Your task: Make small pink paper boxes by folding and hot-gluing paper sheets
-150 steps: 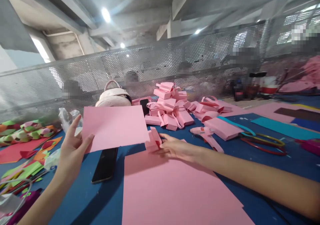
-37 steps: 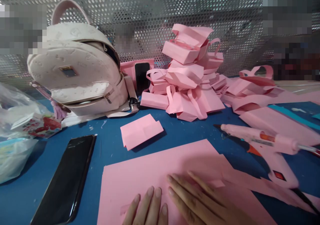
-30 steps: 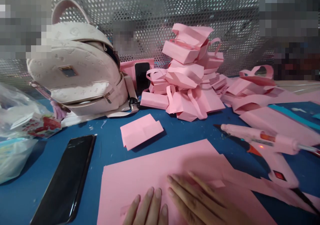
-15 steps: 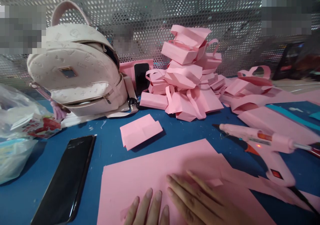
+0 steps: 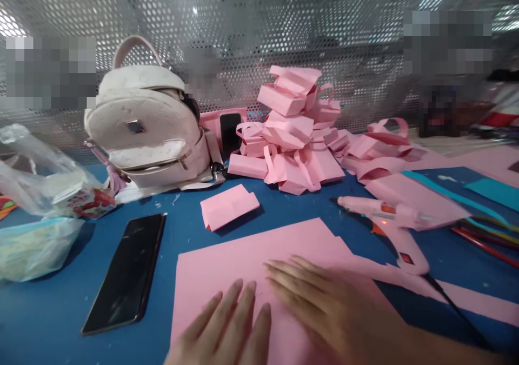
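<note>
While the left hand [image 5: 225,324] and the right hand [image 5: 316,297] are resting palm down, flat pink paper sheets [image 5: 243,254] are lying right under them on the blue surface [image 5: 44,322]. Both hands are lying open. The left fingers are spreading a bit apart and pointing far, while the right fingers are sitting closer together and pointing far and left. Neither hand is showing anything in its grip, but I cannot tell if a small piece is hiding under the palms. The right fingertips are lying a little farther up the paper than the left ones.

The far edge of the sheets is running from left to right, with its right end sitting farther away. The near end is hiding, so I cannot tell which way the sheets are longer.

Just past that edge, a small folded pink paper piece [image 5: 230,207] is lying apart from both hands, its long side slanting the same way. A pink plastic glue gun [image 5: 399,219] is lying to the far right, nearer to the right hand. A flat black phone [image 5: 125,273] is lying on the left, nearer to the left hand.
</note>
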A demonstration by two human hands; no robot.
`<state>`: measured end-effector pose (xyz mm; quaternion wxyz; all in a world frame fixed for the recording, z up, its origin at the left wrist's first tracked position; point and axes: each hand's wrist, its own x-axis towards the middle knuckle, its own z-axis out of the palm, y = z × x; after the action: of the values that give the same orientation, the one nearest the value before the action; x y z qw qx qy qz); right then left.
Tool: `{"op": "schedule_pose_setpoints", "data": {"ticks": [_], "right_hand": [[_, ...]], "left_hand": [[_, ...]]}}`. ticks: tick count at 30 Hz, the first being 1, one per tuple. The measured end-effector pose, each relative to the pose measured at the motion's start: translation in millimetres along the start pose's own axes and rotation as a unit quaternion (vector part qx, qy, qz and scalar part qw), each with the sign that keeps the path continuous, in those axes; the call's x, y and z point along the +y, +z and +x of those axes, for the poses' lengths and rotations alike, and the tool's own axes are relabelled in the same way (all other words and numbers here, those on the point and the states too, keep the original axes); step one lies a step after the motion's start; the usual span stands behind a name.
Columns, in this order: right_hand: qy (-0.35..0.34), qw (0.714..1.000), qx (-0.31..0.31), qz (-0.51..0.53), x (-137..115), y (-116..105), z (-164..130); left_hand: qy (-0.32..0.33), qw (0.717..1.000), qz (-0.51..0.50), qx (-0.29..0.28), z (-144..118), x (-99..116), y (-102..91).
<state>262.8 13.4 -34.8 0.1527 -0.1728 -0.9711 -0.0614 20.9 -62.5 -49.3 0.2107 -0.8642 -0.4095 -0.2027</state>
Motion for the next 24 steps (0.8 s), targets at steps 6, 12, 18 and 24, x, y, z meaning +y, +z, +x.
{"op": "schedule_pose_setpoints", "data": {"ticks": [6,12,18,24], "right_hand": [[0.003,0.996,0.062,0.067,19,-5,10],[0.018,0.998,0.057,0.035,16,-16,27],[0.009,0.999,0.020,0.037,1,-15,38],[-0.053,0.995,0.075,-0.047,-3,-8,29]], "left_hand": [[-0.062,0.994,-0.091,-0.025,24,-45,-16.8],[-0.062,0.992,-0.101,-0.037,15,-38,-10.6],[-0.058,0.988,-0.138,-0.048,16,-16,-13.2],[-0.113,0.964,-0.230,-0.075,7,-11,-16.9]]}}
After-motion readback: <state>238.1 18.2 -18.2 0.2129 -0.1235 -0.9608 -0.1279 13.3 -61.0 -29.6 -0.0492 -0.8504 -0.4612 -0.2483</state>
